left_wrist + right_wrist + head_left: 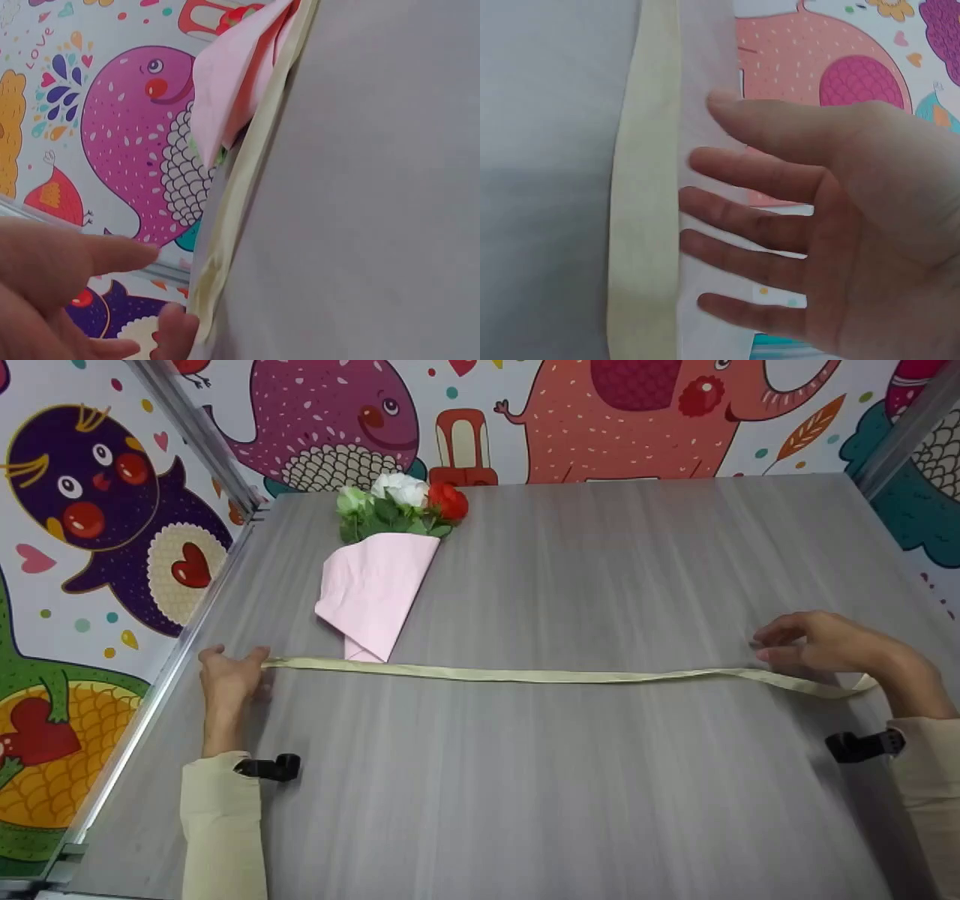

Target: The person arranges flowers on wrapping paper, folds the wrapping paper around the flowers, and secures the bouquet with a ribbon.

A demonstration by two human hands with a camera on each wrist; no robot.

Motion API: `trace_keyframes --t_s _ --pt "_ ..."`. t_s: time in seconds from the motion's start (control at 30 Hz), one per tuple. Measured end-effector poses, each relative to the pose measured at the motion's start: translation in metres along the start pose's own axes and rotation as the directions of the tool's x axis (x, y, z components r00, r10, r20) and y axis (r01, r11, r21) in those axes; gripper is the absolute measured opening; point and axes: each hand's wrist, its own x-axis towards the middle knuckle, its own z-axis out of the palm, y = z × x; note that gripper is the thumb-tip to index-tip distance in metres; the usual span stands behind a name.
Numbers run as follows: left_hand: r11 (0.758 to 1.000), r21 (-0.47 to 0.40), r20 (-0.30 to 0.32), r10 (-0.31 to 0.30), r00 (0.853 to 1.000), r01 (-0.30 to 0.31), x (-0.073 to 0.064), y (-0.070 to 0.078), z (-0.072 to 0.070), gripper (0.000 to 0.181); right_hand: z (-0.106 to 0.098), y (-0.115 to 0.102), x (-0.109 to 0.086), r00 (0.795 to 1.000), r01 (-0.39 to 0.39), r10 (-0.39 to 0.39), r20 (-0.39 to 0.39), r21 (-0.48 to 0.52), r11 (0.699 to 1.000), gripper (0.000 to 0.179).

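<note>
A long pale yellow ribbon [525, 676] lies stretched across the grey table, and its right end curls near the right wrist. At its left end is my left hand [229, 675], thumb and fingers spread apart; in the left wrist view a fingertip [177, 330] is right beside the ribbon [251, 161]. Farther right, my right hand [832, 641] hovers just behind the ribbon, and the right wrist view shows its fingers [750, 221] extended and holding nothing. Behind the ribbon lies a bouquet in pink wrapping [379, 585], with white, green and red flowers, its pointed bottom at the ribbon.
The grey tabletop [525, 795] is bordered on the left by a metal rail [161, 682]. Walls printed with cartoon animals [630, 427] stand behind and to the sides. Each wrist wears a black camera mount [274, 767].
</note>
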Motion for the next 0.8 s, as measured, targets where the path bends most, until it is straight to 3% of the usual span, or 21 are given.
trace_keyframes --t_s 0.2,0.43,0.57,0.67,0.8 --pt "1.0 -0.003 0.029 0.012 1.0 -0.012 -0.004 0.011 0.008 0.08 0.004 -0.018 0.008 0.996 0.018 -0.016 -0.09 0.014 1.0 0.053" --pt "0.99 -0.14 0.077 0.032 0.996 -0.021 -0.011 0.022 0.022 0.076 0.012 -0.045 0.022 0.986 0.06 -0.056 -0.158 0.018 0.998 0.047" --pt "0.98 -0.196 0.13 0.056 0.99 -0.03 -0.014 0.027 0.032 0.071 0.02 -0.063 0.031 0.958 0.159 -0.145 -0.248 0.037 0.987 0.039" --pt "0.981 -0.194 0.149 0.061 0.987 -0.032 -0.018 0.032 0.04 0.068 0.029 -0.079 0.037 0.928 0.243 -0.209 -0.309 0.075 0.967 0.036" --pt "0.985 -0.17 0.166 0.064 0.984 -0.036 -0.023 0.038 0.046 0.069 0.04 -0.103 0.047 0.909 0.314 -0.251 -0.332 0.152 0.937 0.036"
